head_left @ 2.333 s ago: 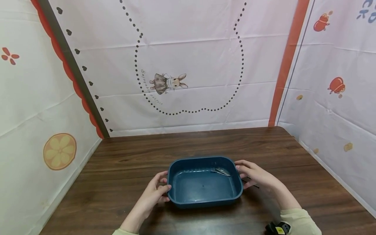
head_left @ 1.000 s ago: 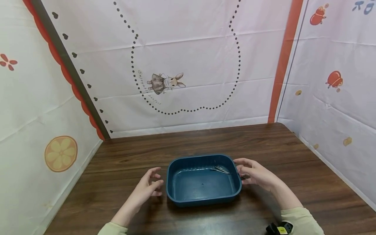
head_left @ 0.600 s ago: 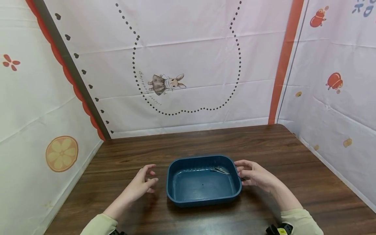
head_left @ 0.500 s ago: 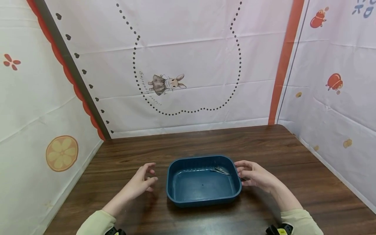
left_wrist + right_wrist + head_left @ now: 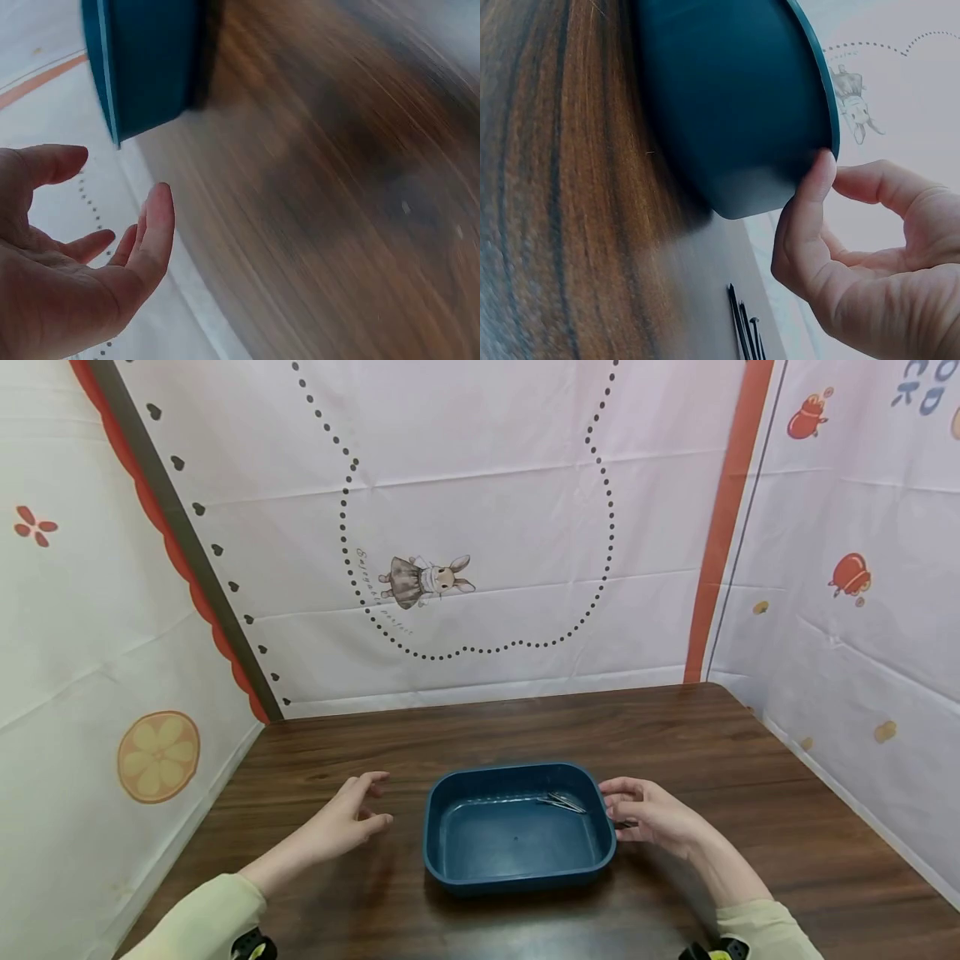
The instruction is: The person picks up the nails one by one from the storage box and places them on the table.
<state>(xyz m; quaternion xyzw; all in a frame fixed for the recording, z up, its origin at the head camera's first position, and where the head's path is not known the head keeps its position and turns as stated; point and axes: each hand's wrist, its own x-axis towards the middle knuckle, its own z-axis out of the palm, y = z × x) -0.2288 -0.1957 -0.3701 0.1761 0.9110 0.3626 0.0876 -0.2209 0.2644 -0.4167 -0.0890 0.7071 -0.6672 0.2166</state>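
Right hand [image 5: 660, 817]: at tray's 3 o'clock end; fingers loosely bent, tips on outer wall just under rim; no grip round the rim seen.
Tray [image 5: 495, 852]: blue, flat on table, right hand its only contact by hand. Judged step: steadying or placing it one-handed. Light, even pressure is best; a hard push would likely slide it toward 9 o'clock.
Metal bits [image 5: 562, 803]: thin, bunched inside tray by its 2 o'clock corner, near the right hand's end. Probably loose; keep tray level so they don't skate across.
Dark pins [image 5: 746, 326]: outside tray, off its 3 o'clock end, close by the right fingers; contact with them unclear. One shows a flat head. Tips look sharp; take care dragging fingers there.
Left hand [image 5: 337, 818]: at tray's 9 o'clock, apart from it; fingers wide and relaxed, holding nothing. Free to brace that end if tray shifts.
Table [image 5: 465, 735]: brown wood grain, looks smooth; tray probably slides easily.
Cloth [image 5: 525, 527]: printed, hung beyond table's 12 o'clock edge, clear of both hands.
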